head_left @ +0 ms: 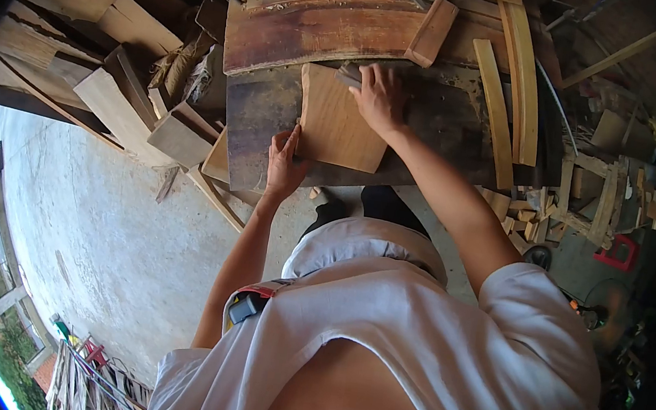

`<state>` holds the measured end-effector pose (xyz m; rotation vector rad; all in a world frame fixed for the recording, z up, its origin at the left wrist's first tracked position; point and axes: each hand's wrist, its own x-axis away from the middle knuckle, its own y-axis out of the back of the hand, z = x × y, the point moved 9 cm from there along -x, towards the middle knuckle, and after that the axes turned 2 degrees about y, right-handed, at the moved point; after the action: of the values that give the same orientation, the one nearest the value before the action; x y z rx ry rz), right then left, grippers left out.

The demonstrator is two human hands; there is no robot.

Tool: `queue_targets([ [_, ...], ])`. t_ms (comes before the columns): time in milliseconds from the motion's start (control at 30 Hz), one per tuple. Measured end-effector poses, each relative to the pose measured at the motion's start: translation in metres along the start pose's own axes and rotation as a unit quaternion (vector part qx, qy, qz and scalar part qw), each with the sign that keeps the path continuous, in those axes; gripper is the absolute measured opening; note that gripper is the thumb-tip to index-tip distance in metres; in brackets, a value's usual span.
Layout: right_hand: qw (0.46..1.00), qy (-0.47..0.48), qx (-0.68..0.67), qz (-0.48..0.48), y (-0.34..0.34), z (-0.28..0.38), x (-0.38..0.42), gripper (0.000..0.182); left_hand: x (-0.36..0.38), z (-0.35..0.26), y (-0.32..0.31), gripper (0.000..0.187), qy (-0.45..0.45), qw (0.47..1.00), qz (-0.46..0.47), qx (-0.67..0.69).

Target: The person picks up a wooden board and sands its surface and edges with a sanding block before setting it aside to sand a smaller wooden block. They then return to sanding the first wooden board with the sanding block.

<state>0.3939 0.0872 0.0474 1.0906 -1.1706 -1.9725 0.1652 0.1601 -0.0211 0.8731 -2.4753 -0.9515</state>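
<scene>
A dark, worn workbench (452,130) carries a flat, light-brown wooden board (338,124) near its front edge, with curved wooden slats (515,80) stacked along one side and loose offcuts (124,94) piled on the other. The right hand (380,97) presses down on a small dark sanding block (349,76) at the board's far edge, fingers curled over it. The left hand (283,168) lies open against the board's near edge, fingers spread.

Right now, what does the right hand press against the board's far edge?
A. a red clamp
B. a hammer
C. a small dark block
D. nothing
C: the right hand grips a small dark block at the far edge of the board.
</scene>
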Motion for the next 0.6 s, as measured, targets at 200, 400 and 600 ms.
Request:
queue_targets([
  [200, 0.994, 0.075, -0.047, 0.069, 0.022, 0.027, 0.106, 0.059, -0.008, 0.012, -0.01, 0.082, 0.068, 0.994, 0.048, 0.075],
  [400, 1.0, 0.025, -0.015, 0.006, 0.036, -0.024, 0.075, 0.05, -0.007, -0.005, -0.009, 0.083, 0.035, 0.999, 0.014, -0.039],
  [600, 0.996, -0.07, -0.01, -0.049, 0.036, -0.041, 0.063, 0.048, -0.016, 0.0, -0.01, 0.085, 0.018, 0.999, 0.017, -0.028],
])
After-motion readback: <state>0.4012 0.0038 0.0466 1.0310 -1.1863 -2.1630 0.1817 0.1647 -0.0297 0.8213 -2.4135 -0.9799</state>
